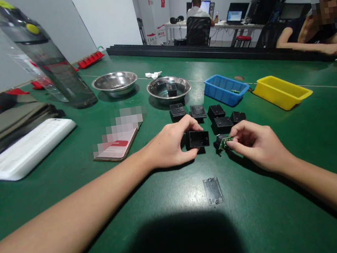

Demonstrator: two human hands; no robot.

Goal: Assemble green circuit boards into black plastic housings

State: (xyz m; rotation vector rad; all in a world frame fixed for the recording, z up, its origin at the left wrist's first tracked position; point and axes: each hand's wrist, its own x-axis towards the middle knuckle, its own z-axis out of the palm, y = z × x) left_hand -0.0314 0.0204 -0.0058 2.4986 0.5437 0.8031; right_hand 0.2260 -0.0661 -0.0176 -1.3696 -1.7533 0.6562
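Note:
My left hand (174,143) grips an open black box (198,139) between thumb and fingers, its hollow side facing me. To its right, my right hand (254,141) pinches a small green circuit board (225,143) by one edge, with dark parts hanging beside it. Several closed black boxes (222,124) stand on the green table just beyond both hands. A flat black cover (213,191) lies nearer to me, touched by neither hand.
Two metal bowls (115,83) sit farther back, one holding a black box. A blue bin (226,89) and a yellow bin (283,91) stand at right. At left are a phone (119,144), a white case (28,149) and a bottle (51,63). Two people sit beyond.

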